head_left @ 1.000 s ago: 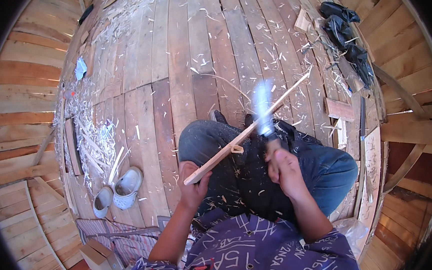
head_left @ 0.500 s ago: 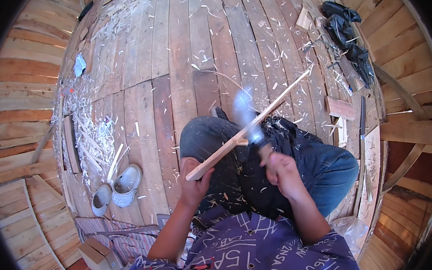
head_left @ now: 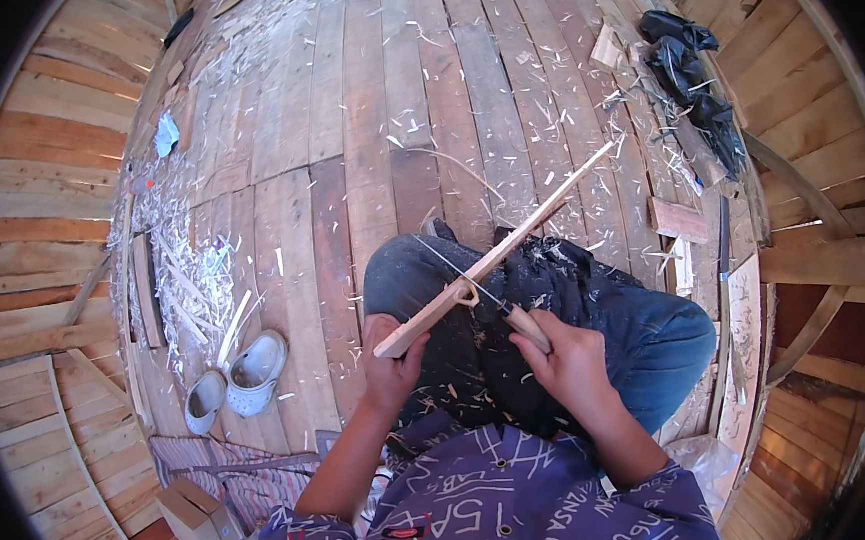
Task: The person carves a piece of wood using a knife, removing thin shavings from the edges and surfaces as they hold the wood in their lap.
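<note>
Head view, and the action sits dead centre: the left hand [head_left: 391,365] is wrapped tight around the near end of a long wooden stick [head_left: 497,256], fingers clamped on it, the butt poking out just above the thumb. From that grip the stick runs up toward two o'clock, crossing the lap and ending out over the floor planks. The right hand [head_left: 567,363], at four o'clock from the left one, is fisted around the pale wooden handle of a knife [head_left: 474,289]. Its thin blade slants up toward ten o'clock and meets the stick just beyond the left hand, where a curl of wood lifts from the surface. Both hands hover over bent knees in dark blue jeans [head_left: 595,304] dusted with chips.

Further out, the plank floor [head_left: 361,104] is littered with pale shavings, thickest at nine o'clock. Around eight o'clock a pair of white clogs [head_left: 235,379] lies beside that heap. A crumpled black cloth [head_left: 691,66] rests at two o'clock by the curved wall. Small cardboard boxes [head_left: 199,519] sit at seven o'clock.
</note>
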`<state>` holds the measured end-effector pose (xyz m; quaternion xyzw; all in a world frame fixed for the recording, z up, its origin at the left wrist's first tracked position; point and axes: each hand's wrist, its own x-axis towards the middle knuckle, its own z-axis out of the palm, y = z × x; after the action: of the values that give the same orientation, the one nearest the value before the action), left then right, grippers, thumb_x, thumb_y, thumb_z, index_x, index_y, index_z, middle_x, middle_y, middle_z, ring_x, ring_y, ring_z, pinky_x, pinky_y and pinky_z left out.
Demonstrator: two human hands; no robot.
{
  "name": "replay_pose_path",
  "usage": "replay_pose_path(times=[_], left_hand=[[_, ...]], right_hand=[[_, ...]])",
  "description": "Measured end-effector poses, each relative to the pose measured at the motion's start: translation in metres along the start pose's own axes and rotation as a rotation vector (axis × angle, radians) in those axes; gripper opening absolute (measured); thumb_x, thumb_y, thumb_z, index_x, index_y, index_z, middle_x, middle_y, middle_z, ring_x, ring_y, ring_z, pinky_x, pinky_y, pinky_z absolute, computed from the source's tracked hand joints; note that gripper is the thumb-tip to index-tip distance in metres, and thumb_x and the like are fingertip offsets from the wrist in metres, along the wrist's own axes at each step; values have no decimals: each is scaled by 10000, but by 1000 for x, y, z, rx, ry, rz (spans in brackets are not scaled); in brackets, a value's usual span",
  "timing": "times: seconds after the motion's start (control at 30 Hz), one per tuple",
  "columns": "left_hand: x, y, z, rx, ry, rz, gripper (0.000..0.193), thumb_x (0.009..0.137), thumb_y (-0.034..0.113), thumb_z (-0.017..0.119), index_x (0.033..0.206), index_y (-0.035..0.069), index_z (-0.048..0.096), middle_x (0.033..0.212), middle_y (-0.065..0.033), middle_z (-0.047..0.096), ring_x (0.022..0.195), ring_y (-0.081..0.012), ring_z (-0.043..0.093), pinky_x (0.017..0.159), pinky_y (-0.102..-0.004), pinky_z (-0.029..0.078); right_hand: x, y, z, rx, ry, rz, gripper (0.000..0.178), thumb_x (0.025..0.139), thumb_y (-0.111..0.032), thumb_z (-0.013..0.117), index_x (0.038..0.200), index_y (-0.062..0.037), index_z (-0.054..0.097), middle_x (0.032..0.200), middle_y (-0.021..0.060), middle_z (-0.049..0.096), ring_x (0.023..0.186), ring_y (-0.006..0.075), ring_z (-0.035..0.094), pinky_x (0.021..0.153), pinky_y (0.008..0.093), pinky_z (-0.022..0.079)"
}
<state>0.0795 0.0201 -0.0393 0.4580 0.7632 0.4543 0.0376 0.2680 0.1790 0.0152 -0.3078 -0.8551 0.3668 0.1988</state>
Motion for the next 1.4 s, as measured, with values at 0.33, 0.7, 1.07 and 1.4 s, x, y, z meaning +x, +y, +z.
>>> replay_pose_path(times=[0.33, 0.7, 1.07, 1.4], left_hand=[[2, -3, 0, -9, -7, 69, 214, 780, 118, 742, 788, 22, 551, 726, -109, 515, 692, -299, 505, 625, -381, 415], [-4, -4, 2, 9, 7, 83, 213, 768, 83, 739, 791, 18, 537, 731, -124, 513, 707, -303, 511, 644, -385, 422], [-1, -1, 4, -31, 14, 38, 228, 772, 73, 737, 788, 12, 518, 727, -119, 501, 714, -304, 508, 653, -383, 423], [-3, 1, 2, -14, 35, 9, 225, 778, 82, 735, 782, 9, 522, 729, -122, 507, 705, -307, 509, 647, -387, 423]], right_hand=[[-7, 18, 6, 973, -318, 489, 243, 978, -231, 515, 864, -45, 622, 559, -55, 446, 494, 18, 393, 447, 207, 311], [2, 32, -3, 1147, -244, 570, 321, 989, -309, 498, 924, -21, 624, 617, -35, 462, 504, 29, 367, 461, 204, 282], [-8, 20, 18, 1128, -436, 581, 274, 963, -313, 541, 935, -42, 574, 545, 13, 476, 428, 98, 438, 411, 246, 311], [1, 15, 4, 508, -21, 191, 199, 926, -254, 591, 949, -57, 608, 604, 103, 576, 510, 221, 576, 453, 305, 413]])
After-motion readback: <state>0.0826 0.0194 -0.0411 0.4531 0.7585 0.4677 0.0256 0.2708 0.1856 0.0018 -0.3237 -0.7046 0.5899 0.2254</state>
